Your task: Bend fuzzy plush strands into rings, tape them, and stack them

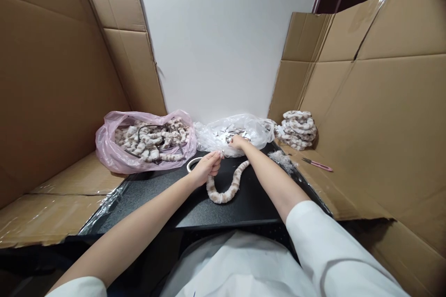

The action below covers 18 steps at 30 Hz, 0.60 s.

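My left hand is closed, its fingers pinching one end of a fluffy white-and-brown plush strip. The strip hangs down from it and curves in a U on the black table, its other end passing behind my right forearm. My right hand is at the near rim of a clear plastic bag, fingers drawn together over small white and brown flat pieces inside. What it pinches, if anything, is too small to make out. Behind my left hand lies a white ring like a tape roll, partly hidden.
A pink plastic bag full of similar plush strips and dark thin bands stands at the left. Stacked plush rings sit at the right, near pink-handled snips and loose fluff. Cardboard walls flank the black table.
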Each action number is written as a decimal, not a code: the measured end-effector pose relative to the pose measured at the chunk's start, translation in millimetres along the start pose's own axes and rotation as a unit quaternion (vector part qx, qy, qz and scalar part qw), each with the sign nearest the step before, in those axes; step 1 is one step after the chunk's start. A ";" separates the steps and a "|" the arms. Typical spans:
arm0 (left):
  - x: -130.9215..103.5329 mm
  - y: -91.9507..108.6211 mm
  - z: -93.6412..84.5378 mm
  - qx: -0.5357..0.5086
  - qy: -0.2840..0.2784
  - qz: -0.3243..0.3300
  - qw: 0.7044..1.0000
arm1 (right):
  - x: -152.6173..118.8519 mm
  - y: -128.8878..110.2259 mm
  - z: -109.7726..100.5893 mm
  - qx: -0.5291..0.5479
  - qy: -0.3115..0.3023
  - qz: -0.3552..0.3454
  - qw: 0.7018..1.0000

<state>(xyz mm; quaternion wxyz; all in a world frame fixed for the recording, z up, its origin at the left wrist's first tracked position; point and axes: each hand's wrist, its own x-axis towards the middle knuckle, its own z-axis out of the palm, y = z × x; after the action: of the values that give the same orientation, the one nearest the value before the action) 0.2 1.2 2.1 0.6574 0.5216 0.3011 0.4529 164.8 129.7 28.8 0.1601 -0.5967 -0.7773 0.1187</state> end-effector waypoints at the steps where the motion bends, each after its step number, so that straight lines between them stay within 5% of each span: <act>1: 0.3 0.1 -0.8 0.002 0.001 0.003 1.000 | -0.9 0.3 -1.7 0.009 0.007 0.012 1.000; 14: 0.7 1.5 -1.8 0.005 -0.013 -0.003 1.000 | -35.1 -8.9 -38.3 0.265 0.114 0.015 0.957; 18: 1.5 -0.6 -0.8 0.004 -0.001 -0.010 1.000 | -65.6 -15.0 -30.7 0.436 0.098 -0.036 0.894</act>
<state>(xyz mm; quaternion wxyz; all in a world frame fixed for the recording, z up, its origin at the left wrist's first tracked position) 0.3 2.8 1.4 0.6604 0.5213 0.3078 0.4444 178.9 62.2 55.7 0.4839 -0.4472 -0.6486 0.3809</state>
